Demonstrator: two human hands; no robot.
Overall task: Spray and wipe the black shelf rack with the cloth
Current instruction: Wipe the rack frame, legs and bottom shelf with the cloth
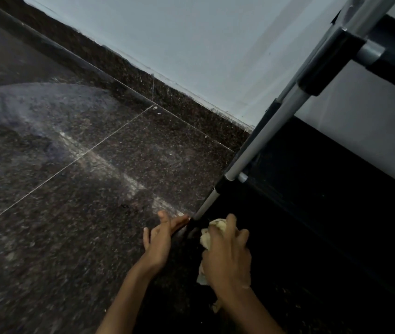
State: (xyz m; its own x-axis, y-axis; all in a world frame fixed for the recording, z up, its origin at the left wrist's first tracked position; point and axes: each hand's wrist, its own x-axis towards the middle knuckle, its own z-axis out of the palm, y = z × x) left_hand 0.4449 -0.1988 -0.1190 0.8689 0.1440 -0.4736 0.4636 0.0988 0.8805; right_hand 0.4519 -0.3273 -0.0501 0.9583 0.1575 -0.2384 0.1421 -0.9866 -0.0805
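— Cloth (212, 233), where is it?
— Bunched in the right hand (227, 259), fingers curled tight round it, pressed low beside the foot of the black shelf rack (312, 189).
— And the left hand (160, 239)?
— Fingers straight and relaxed, holding nothing, tips touching the base of the rack's silver pole (264, 141), just left of the cloth.
— What lies beyond the rack?
— Dark speckled floor (71, 189), and a pale wall (191, 44) behind.
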